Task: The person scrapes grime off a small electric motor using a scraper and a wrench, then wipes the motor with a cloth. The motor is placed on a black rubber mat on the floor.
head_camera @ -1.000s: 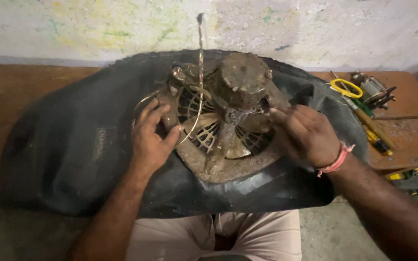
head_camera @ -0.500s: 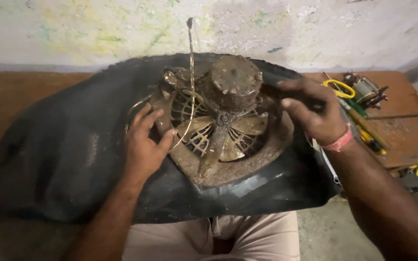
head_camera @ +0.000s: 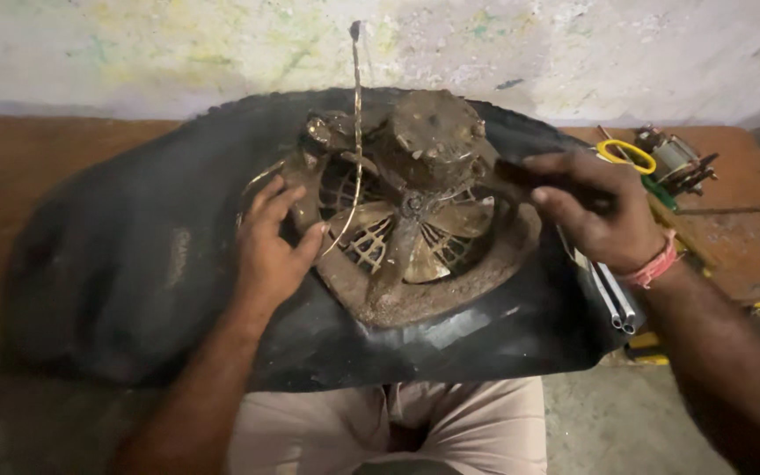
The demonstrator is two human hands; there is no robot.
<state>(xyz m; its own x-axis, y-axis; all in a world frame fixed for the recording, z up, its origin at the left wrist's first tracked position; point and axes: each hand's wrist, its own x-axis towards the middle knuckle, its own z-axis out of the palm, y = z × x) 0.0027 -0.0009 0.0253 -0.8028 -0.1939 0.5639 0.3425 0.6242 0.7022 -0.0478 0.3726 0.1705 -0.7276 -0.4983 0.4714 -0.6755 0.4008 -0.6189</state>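
Two hands on one rusty exhaust fan, which lies motor-up on a black rubber sheet draped across the lap and a wooden bench.

Left hand: fingers closed around a corroded strut on the fan's left rim, thumb pressed against the ring, so it is clamped on the frame. Thin wire rises from the fan toward the wall, just right of that hand.

Centre: motor housing caked in rust, blades and grille under it.

Right hand: curled shut around a dark handle, some tool whose tip meets the frame's right side beside the motor. Cannot tell what kind of tool. Pink band on the wrist.

Far right on the bench: yellow-handled scissors and a small motor part, well apart from the fan.

Handling, my read: heavy for its size, weight concentrated at the motor, stiff frame. Rust flaky and rough, so grip is good but edges may cut. Blades and grille look thin and bendable, so don't load them. Hold by outer ring or struts, as the left hand does.

Versus half a second ago: right hand has slid in from the fan's right edge toward the motor, tool now at the frame. Left hand keeps the same strut. Fan sits about where it was.
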